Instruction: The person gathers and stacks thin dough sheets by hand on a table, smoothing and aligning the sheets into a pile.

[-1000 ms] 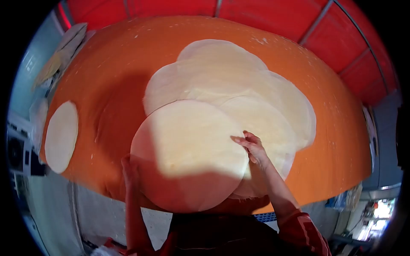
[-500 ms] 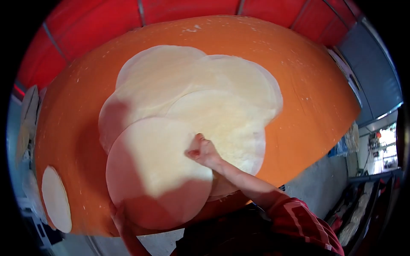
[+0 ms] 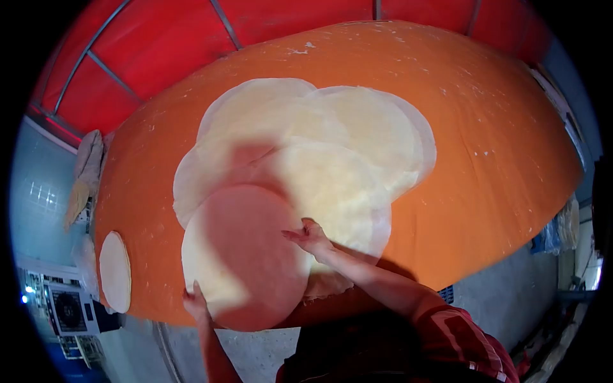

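Observation:
A thin round dough sheet (image 3: 230, 281) lies at the near edge of the orange tabletop, overlapping several similar pale sheets (image 3: 345, 172) fanned out behind it. At its lower left rim, my left hand (image 3: 198, 302) has its fingers closed on the edge; part of the grip is hidden. Over its right side is my right hand (image 3: 313, 240), with thumb and fingers apart and the fingers pointing left across the sheet. Nothing shows between them. A dark shadow covers much of the front sheet.
The orange tabletop (image 3: 485, 159) has white flecks. A small stack of pale rounds (image 3: 115, 272) sits at its left end. Red panels (image 3: 166, 51) stand behind. Plastic bags (image 3: 555, 233) hang by the right edge, above grey floor (image 3: 504, 281).
The view has turned, so the table and sheets appear farther right. My left hand has moved slightly up along the front sheet's rim. My right hand's fingers have straightened, and the shadow has shifted.

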`<state>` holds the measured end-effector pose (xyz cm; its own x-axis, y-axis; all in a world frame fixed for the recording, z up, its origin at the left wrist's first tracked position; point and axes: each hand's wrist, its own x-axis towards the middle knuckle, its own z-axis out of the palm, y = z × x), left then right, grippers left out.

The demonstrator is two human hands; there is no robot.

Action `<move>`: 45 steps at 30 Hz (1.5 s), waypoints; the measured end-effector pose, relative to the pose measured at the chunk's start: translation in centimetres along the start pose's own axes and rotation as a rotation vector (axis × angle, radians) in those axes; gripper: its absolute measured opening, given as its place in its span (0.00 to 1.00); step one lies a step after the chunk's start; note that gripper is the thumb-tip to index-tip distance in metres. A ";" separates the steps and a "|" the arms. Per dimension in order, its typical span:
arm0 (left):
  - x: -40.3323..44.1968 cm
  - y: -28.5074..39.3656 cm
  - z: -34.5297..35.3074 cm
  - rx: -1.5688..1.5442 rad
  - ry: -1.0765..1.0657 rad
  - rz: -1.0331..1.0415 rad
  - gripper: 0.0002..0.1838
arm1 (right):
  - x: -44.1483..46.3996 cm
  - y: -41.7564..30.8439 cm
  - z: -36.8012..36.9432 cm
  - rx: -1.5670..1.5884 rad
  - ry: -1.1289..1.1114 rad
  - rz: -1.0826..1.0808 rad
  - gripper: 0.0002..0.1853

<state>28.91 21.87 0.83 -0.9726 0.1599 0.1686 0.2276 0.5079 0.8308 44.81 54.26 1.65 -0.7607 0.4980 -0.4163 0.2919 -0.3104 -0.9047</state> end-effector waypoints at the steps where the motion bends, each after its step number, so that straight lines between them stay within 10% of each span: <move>1: 1.0 3.3 1.0 0.355 -0.062 -0.277 0.21 | -0.1 -0.4 0.3 -0.089 0.024 -0.004 0.18; 3: 1.6 2.6 0.9 0.710 -0.135 -0.571 0.23 | 0.4 -0.4 0.4 -0.322 0.059 0.080 0.23; 5: 3.1 -3.7 0.1 -0.081 -0.067 -0.111 0.27 | 0.8 -1.2 -0.1 -0.114 0.110 -0.002 0.25; 6: 2.4 -2.2 -1.0 -0.812 -0.279 -0.480 0.31 | 1.1 -1.9 -0.5 -0.044 0.117 -0.011 0.27; 9: -0.7 -1.6 -0.4 -0.737 -0.166 -0.348 0.25 | 3.6 -3.5 -1.2 -0.042 0.071 0.085 0.27; 15: -1.4 -3.9 -0.4 -0.274 0.050 -0.037 0.13 | 3.3 2.2 3.9 -1.066 0.528 -0.491 0.35; 19: -1.1 -4.9 -2.3 -0.685 -0.163 -0.340 0.10 | 4.1 0.3 2.2 -0.410 0.328 -0.491 0.17; 22: -2.5 -2.3 -0.3 -0.669 0.182 -0.274 0.13 | 4.0 -1.7 -0.7 0.131 -0.192 0.131 0.23; 23: -2.6 0.3 -1.2 -0.655 0.023 -0.505 0.19 | 4.7 -0.3 0.5 -0.013 -0.124 -0.026 0.23; 27: -1.0 4.6 -1.8 -0.398 -0.067 -0.323 0.15 | 14.7 13.3 6.0 -0.853 0.356 -0.580 0.22; 29: 0.3 6.5 -1.6 -0.464 -0.073 -0.122 0.14 | 2.3 -1.5 2.6 -0.411 -0.183 -0.379 0.24; 31: 0.9 9.2 -0.5 -0.431 -0.243 0.027 0.15 | 3.8 -1.2 -0.1 0.288 -0.230 -0.249 0.28; 33: 0.2 15.7 4.6 -0.492 -0.319 0.052 0.15 | 0.7 -5.0 -5.8 0.382 -0.120 -0.220 0.34; 35: -0.3 18.1 9.9 -0.608 -0.445 0.213 0.16 | -2.6 -5.0 -14.6 -0.353 0.405 -0.446 0.34; 36: -1.1 17.7 14.1 -0.666 -0.494 0.371 0.16 | -6.4 -7.8 -21.2 -0.288 0.215 -0.456 0.28; 38: -5.0 22.3 24.0 -0.431 -0.107 0.262 0.17 | -12.1 -9.5 -29.6 -0.093 0.407 -0.478 0.14; 42: -16.6 33.3 35.9 -0.999 -0.679 0.189 0.16 | -21.7 -8.4 -45.5 0.016 0.598 -0.381 0.15; 45: -24.6 31.7 43.5 -0.913 -0.918 -0.281 0.19 | -24.7 -2.1 -53.7 0.091 0.719 -0.133 0.18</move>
<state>62.12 70.90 -0.04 -0.5142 0.8376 -0.1845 -0.4399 -0.0729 0.8951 94.17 86.08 8.92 -0.2090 0.9344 -0.2883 0.1502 -0.2607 -0.9537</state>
